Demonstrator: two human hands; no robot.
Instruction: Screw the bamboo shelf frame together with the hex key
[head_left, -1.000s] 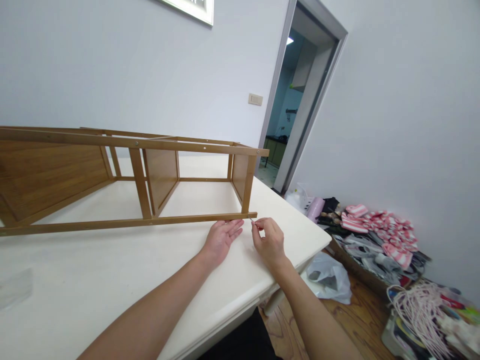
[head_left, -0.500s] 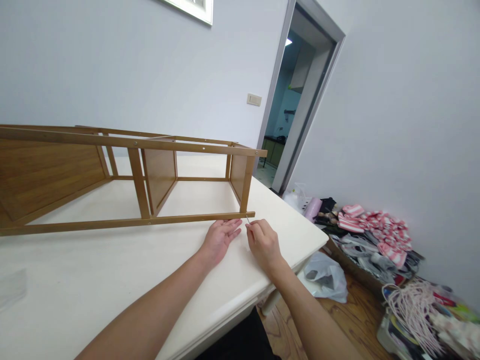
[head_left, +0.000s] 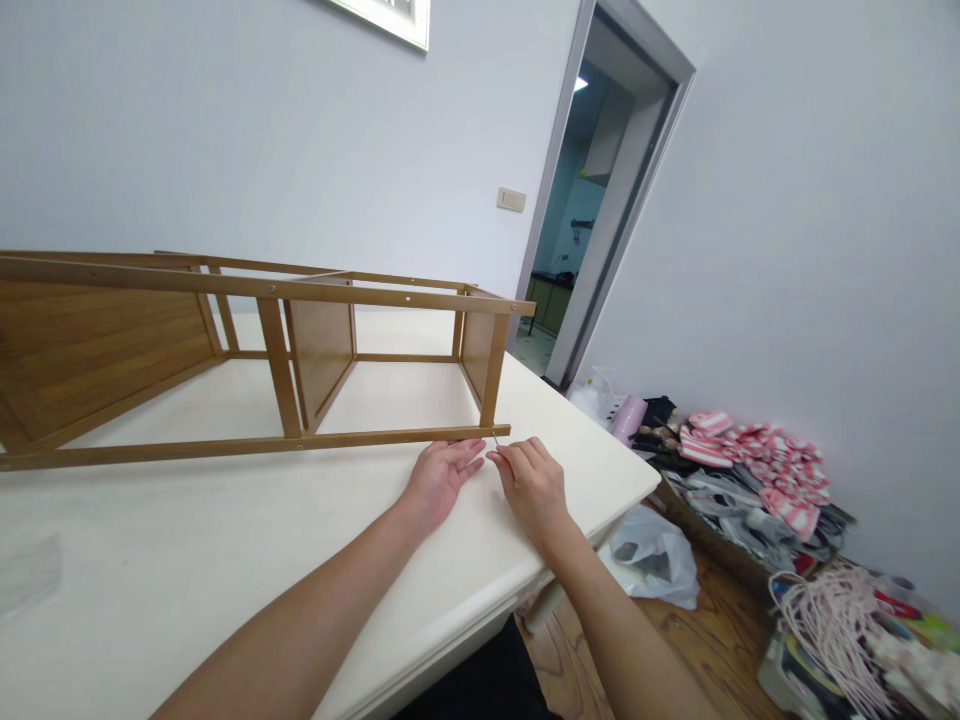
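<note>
A brown wooden shelf frame point(head_left: 279, 365) lies on its side on the white table point(head_left: 315, 580). My right hand point(head_left: 534, 485) pinches a thin metal hex key point(head_left: 495, 439) at the right end of the near rail point(head_left: 405, 437). The key's tip meets the rail close to the corner post; most of the key is hidden by my fingers. My left hand point(head_left: 441, 480) rests palm up just left of it, fingers stretched out against the underside of the rail.
A clear plastic bag point(head_left: 30, 575) lies at the table's left. Beyond the table's right edge, a white plastic bag point(head_left: 652, 555), a box of clothes point(head_left: 750, 490) and a bin with pink cord point(head_left: 829, 630) stand on the floor. A doorway point(head_left: 592, 190) opens behind.
My right hand has turned slightly about the hex key, its fingertips shifting a little left. The left hand and the shelf frame hold their places.
</note>
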